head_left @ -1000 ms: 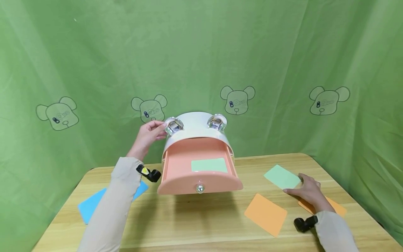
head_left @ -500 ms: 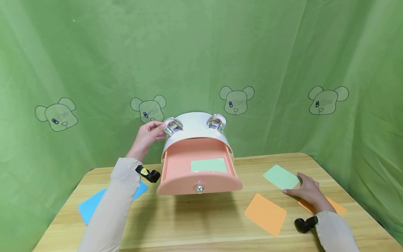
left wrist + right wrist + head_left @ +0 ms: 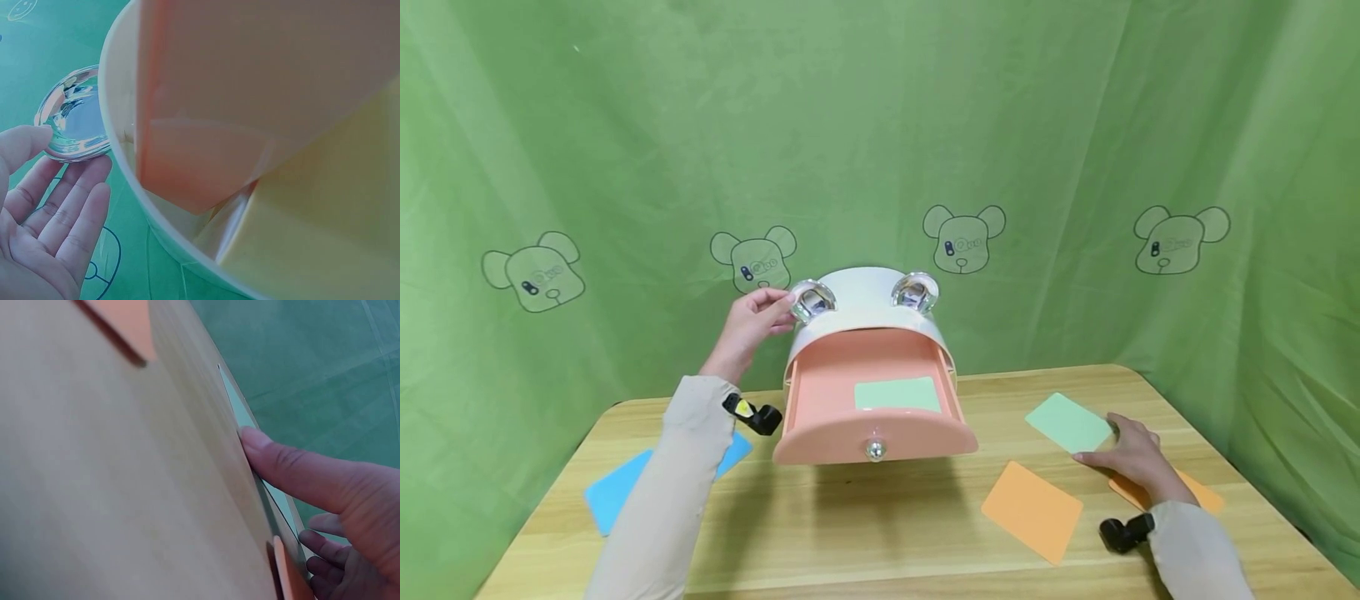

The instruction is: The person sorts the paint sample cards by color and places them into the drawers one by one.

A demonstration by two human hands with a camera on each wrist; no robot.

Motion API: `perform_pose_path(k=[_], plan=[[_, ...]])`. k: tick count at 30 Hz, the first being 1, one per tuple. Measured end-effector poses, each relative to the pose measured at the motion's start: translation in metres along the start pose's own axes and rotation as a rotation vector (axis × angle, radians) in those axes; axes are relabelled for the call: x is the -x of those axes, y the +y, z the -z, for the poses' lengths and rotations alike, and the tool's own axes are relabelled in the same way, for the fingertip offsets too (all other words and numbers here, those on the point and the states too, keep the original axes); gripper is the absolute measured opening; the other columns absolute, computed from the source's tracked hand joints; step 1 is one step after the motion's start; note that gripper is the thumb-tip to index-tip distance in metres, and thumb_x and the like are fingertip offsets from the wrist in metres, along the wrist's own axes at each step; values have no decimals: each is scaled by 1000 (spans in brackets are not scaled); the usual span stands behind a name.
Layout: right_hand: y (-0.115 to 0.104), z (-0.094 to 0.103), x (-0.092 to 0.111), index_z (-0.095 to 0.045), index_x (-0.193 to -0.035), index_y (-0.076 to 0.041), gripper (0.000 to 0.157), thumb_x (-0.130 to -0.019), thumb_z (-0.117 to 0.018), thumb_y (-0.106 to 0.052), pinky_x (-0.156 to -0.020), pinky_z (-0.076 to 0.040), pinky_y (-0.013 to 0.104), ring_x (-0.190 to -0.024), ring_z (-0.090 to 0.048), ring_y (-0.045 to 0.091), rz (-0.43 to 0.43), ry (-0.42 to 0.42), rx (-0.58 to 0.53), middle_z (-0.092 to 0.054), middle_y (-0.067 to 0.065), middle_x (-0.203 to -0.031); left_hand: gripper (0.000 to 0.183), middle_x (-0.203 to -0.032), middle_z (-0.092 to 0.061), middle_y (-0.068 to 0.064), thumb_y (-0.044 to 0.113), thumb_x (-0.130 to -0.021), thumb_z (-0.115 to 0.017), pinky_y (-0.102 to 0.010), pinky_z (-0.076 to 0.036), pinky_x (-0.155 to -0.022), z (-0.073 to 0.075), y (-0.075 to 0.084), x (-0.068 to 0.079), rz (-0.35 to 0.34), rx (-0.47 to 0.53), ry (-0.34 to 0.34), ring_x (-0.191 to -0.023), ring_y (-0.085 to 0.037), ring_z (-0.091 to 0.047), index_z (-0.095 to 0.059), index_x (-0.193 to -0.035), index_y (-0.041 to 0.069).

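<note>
1. A white box point(image 3: 867, 298) with two round silver ears stands on a wooden table point(image 3: 865, 554), in front of a green curtain point(image 3: 850, 125). Its pink drawer point(image 3: 822, 385) is pulled out towards the person, and a drawer card point(image 3: 897, 395), pale green, lies inside, near the front panel.
2. At the upper left of the box, the left hand point(image 3: 751, 327) pinches the left silver ear point(image 3: 814, 302), thumb tip on the rim, other fingers stretched out behind it.
3. To the right of the box, the right hand point(image 3: 1131, 456) is narrowed on a loose green card point(image 3: 1063, 422), thumb at one edge and fingertips at another. Whether the card is raised at all, I cannot tell.
4. Right of the box and nearer the person lies a near orange card point(image 3: 1033, 510); further right is a far orange card point(image 3: 1204, 493), partly hidden by the right hand. Left of the box, blue card point(image 3: 617, 490) shows on both sides of the left forearm; one piece or two, I cannot tell.
5. The step in hand looks like taking hold of the loose green card while the left hand steadies the box. The next move seems to call for a firm edge grip, a lift free of the table, and a steady box.
6. Compared with half a second ago, almost nothing differs: both hands keep their places, the drawer is equally far out, and every card lies as it did.
</note>
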State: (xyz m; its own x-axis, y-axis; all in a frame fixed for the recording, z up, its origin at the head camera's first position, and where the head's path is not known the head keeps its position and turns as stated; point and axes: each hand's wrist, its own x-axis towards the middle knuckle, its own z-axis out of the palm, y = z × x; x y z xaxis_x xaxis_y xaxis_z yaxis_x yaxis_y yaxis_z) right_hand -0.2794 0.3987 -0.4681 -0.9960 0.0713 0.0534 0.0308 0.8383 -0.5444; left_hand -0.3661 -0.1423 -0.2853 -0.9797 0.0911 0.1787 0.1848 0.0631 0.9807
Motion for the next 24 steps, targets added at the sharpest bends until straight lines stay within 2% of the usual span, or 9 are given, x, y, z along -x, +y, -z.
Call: perform_pose_path(k=[8, 24], plan=[[1, -1, -3, -20, -134, 24, 113, -68, -80, -46, -84, -33, 62, -105, -26, 55, 5, 0, 34, -26, 48, -127, 19, -88, -66, 4, 19, -91, -62, -26, -56, -80, 0, 1, 1, 1, 7, 0, -83, -17, -66, -59, -105, 7], [-2, 0, -2, -19, -134, 24, 114, -68, -81, -46, -80, -35, 60, -103, -27, 53, 0, 2, 38, -27, 48, -126, 17, -87, -67, 4, 18, -91, -62, -24, -56, -77, 0, 1, 0, 2, 15, 5, -82, -17, -66, -59, -104, 7]])
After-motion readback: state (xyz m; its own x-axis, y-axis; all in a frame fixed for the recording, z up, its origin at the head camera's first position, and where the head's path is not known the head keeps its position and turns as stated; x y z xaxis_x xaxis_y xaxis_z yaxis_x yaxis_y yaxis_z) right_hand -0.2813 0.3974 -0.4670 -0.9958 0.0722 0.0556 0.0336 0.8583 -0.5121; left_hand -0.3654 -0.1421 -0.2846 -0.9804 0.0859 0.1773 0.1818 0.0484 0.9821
